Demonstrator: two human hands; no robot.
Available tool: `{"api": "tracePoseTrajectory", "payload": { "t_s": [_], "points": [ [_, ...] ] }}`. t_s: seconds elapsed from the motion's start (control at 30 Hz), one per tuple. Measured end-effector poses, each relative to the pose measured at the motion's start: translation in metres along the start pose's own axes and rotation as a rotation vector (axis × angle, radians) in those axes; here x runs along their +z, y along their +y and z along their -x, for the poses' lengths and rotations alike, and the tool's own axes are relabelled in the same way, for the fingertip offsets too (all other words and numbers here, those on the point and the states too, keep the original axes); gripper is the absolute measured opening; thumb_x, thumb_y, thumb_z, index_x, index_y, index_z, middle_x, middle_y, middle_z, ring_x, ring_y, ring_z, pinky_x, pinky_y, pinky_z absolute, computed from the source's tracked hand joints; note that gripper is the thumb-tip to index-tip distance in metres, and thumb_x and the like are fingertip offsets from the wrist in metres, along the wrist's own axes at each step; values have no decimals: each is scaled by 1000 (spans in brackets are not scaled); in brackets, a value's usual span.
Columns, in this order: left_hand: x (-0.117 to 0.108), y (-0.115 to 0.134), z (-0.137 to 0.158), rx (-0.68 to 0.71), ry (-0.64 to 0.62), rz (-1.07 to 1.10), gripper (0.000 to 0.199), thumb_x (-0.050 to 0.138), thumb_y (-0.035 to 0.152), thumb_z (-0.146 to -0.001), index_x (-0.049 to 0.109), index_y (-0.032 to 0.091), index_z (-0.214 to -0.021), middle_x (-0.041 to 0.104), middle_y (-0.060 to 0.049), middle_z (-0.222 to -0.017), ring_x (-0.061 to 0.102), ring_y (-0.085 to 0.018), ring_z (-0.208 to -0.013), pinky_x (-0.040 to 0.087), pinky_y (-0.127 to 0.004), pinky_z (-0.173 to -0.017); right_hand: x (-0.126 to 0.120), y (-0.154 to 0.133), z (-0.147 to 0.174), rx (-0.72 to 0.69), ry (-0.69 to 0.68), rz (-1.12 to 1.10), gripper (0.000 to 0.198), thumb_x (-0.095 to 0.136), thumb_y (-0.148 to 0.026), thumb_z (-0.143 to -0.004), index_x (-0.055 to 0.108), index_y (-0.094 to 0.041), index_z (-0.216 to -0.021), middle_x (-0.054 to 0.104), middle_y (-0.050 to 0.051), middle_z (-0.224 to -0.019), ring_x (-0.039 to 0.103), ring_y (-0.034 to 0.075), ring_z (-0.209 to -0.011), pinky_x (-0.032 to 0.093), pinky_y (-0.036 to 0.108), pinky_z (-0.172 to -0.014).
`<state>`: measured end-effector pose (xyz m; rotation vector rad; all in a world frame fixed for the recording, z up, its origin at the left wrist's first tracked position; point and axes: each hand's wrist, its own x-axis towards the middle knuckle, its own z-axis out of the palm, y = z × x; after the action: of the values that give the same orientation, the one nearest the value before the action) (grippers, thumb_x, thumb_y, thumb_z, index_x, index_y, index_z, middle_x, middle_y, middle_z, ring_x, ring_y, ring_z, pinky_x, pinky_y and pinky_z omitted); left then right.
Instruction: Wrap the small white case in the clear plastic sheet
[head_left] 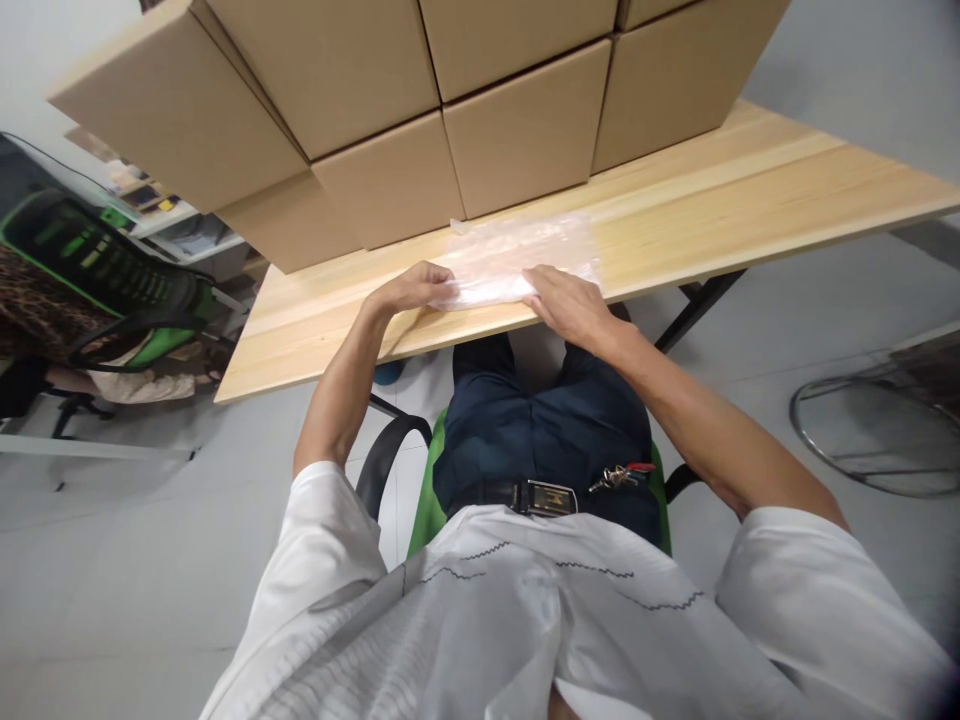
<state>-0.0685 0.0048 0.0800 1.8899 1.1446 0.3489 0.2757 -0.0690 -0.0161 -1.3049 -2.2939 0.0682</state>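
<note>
A crinkled, see-through sheet of what looks like bubble wrap (517, 255) lies on the wooden table (697, 215) near its front edge. My left hand (415, 289) grips the sheet's near left corner, its fingers curled and the thumb on top. At the near right part of the sheet, my right hand (568, 303) has its fingers closed on the front edge. The front strip between both hands looks folded or bunched and shines white. The undersides of my fingers are hidden.
Large brown cardboard boxes (529, 125) stand stacked along the back of the table. At the left, a person sits by a green and black chair (105, 260). A round metal stool base (874, 440) is on the floor at right. My legs are under the table.
</note>
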Motion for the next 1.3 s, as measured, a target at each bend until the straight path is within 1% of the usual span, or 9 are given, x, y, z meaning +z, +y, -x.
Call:
{"api": "tracePoseTrajectory", "payload": {
  "t_s": [0.2,0.47,0.7,0.83,0.9,0.97,1.07,1.17,1.3],
  "points": [
    [-3,-19,14,-6,220,79,42,97,43,-91,67,22,-71,64,1,-67,51,-12,-68,37,-28,-68,1,0,0,17,-17,25,60,52,-32,-128,69,-11,-181,76,30,-182,79,51,-158,69,67,-127],
    [-1,-35,15,-63,334,108,27,95,29,-85,70,22,-77,64,4,-63,51,-10,-61,37,-24,-62,6,6,1,1,-2,35,56,53,-33,-129,69,-14,-179,78,28,-178,79,48,-157,67,63,-130],
    [-15,-44,31,-150,361,-154,17,79,23,-87,71,23,-72,72,-3,-69,61,-17,-68,44,-30,-69,8,7,0,-11,-3,27,58,50,-32,-127,68,-13,-179,78,29,-178,76,48,-162,65,66,-133],
    [-3,-42,35,-35,642,-485,10,77,31,-105,83,23,-103,88,-11,-101,77,-29,-99,62,-41,-92,10,10,1,-36,33,14,58,49,-35,-127,69,-16,-179,80,27,-175,77,47,-160,66,66,-132],
    [16,-35,29,142,699,-589,32,73,46,-119,86,24,-138,92,-18,-138,83,-37,-131,66,-51,-117,11,11,1,-44,37,9,59,49,-34,-127,69,-15,-180,80,27,-176,77,48,-161,66,67,-133],
    [41,-23,13,306,582,-639,60,62,66,-130,77,23,-168,83,-25,-172,74,-42,-165,59,-59,-139,11,11,2,-41,33,10,60,50,-33,-126,68,-14,-180,79,29,-176,76,50,-161,66,70,-133],
    [80,-9,-22,459,331,-656,86,49,84,-131,64,21,-188,64,-28,-198,56,-46,-191,46,-67,-155,11,11,1,-28,27,16,59,51,-31,-124,69,-11,-177,80,31,-173,78,52,-157,66,71,-131],
    [111,-11,-52,542,158,-619,92,39,82,-133,52,19,-198,49,-27,-210,48,-43,-198,43,-63,-160,13,11,1,-19,30,15,58,50,-32,-123,72,-12,-172,82,31,-168,80,51,-153,67,70,-130],
    [125,-26,-57,477,155,-574,92,38,79,-134,43,18,-204,47,-28,-210,53,-42,-195,48,-62,-157,14,11,1,-34,50,-16,58,49,-33,-124,71,-16,-175,82,27,-170,78,49,-157,65,68,-133]
  ]
}}
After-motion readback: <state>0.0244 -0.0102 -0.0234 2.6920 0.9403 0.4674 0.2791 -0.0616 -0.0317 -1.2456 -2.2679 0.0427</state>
